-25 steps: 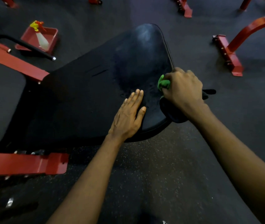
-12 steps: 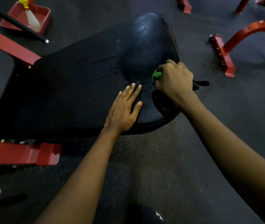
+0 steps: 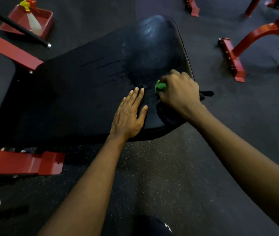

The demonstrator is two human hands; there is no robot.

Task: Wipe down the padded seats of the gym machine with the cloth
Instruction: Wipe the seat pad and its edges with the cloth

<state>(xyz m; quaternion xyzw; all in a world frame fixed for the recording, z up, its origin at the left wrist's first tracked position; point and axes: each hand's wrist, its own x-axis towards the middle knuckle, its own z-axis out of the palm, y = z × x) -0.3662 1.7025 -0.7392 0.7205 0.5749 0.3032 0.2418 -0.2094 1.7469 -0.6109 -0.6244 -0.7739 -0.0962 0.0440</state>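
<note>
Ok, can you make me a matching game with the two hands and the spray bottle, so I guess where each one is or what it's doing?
Things:
1. left hand
2. right hand
3. spray bottle

Place or state:
A. in the red tray on the floor
B. lying flat on the padded seat
C. gripping the green cloth

Pairs: 1-B, 2-C, 3-A

Black padded vinyl seat (image 3: 101, 86): smooth, faint sheen, damp streaks. Red painted metal frame (image 3: 21, 163): glossy. Dark speckled rubber floor (image 3: 160, 167): matt, grainy.
</note>
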